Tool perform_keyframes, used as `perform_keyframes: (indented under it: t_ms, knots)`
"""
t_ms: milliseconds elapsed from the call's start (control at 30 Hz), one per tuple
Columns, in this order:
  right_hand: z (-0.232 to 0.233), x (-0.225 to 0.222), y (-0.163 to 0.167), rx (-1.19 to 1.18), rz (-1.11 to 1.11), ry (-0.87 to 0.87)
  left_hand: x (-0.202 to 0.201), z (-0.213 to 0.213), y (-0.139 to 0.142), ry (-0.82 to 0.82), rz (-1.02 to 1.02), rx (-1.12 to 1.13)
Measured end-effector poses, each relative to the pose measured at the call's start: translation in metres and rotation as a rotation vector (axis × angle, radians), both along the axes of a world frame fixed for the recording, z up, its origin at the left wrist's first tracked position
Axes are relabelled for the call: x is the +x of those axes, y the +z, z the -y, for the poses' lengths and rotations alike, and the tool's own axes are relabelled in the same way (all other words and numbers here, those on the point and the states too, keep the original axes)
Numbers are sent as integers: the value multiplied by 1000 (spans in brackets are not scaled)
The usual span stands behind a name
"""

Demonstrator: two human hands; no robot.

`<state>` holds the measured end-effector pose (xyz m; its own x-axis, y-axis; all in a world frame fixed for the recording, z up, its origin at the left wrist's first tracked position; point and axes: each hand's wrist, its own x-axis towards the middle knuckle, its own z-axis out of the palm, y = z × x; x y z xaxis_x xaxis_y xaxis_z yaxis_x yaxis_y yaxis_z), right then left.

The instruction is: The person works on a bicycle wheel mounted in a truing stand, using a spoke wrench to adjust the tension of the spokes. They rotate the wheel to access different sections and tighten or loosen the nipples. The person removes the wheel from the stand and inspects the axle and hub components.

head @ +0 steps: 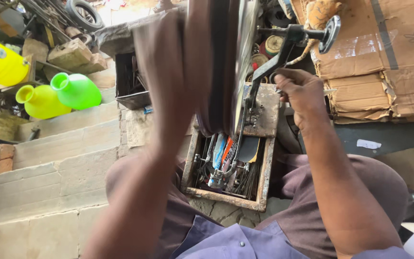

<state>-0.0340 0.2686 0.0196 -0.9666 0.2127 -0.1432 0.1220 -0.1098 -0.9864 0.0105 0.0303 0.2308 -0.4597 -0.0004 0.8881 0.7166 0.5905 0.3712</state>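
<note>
A bicycle wheel with a dark tyre [218,72] and shiny rim [243,52] stands upright in front of me, over a wooden toolbox [262,182]. My left hand [171,72] is blurred and lies against the tyre's left side, fingers pointing up along it; its grip is unclear. My right hand [299,91] is closed around a thin metal tool [330,90] whose tip sticks out to the right. That hand sits beside a black crank arm [274,60] with a pedal [330,32] at its far end.
The toolbox holds several tools and spokes [226,165], with a rusty metal plate [263,111] on its top edge. Flattened cardboard [384,57] lies at right. Green [76,90] and yellow [39,101] plastic vessels, bricks [70,52] and concrete steps [49,158] are at left.
</note>
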Motion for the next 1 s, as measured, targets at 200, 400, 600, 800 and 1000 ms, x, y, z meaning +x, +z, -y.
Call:
perform_keyframes:
  t_ms: [200,400,600,800,1000]
  knots:
    - [-2,-3,-27,141,-53,85,84,69,-217,115,798,-539]
    - [-3,-5,-38,-38,65,48,70,96,-301,116,1047,-297]
    - [8,-4,-25,-198,239,-39,71,66,-265,126,1051,-434]
    - [19,7,-18,420,234,108,71,68,-283,114,1053,-477]
    - [27,4,-37,794,239,295,68,60,-270,159,1108,-504]
